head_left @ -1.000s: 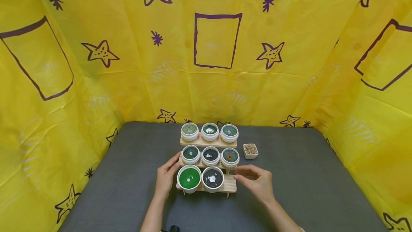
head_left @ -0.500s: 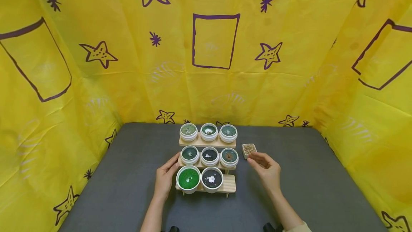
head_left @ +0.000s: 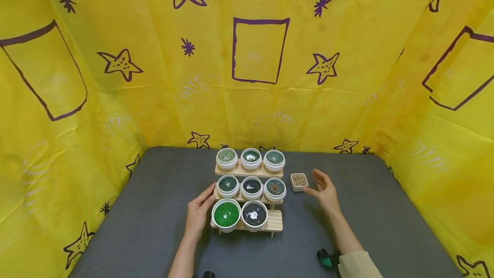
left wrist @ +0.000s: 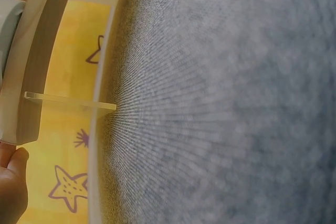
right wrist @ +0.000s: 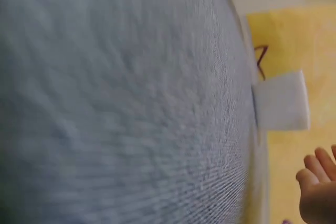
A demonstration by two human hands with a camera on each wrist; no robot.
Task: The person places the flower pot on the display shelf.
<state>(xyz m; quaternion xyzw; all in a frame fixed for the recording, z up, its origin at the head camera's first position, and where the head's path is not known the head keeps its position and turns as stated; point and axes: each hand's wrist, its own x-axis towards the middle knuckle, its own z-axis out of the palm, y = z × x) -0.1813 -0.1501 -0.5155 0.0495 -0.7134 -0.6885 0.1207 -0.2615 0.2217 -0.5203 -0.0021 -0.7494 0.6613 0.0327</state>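
Observation:
A tiered wooden stand (head_left: 275, 221) holds round white cups in three rows. Their fillings are green and dark, such as the bright green cup (head_left: 226, 213) at front left. My left hand (head_left: 197, 211) holds the left end of the middle tier with thumb and fingers; in the left wrist view, the fingertips meet the end of the board (left wrist: 29, 114). My right hand (head_left: 325, 192) is beside a small square white bowl (head_left: 299, 188) of tan bits. Its fingers are spread, thumb near the bowl's right side. In the right wrist view, the hand (right wrist: 320, 190) appears apart from the bowl.
The bowl stands to the right of the stand on a dark grey table (head_left: 162, 196). Yellow patterned cloth (head_left: 254, 110) walls in the back and sides. A black-and-green object (head_left: 326, 258) shows near the right forearm.
My right hand has left the stand's right side and moved right, with the fingers spreading beside the square bowl. The left hand stays at the stand.

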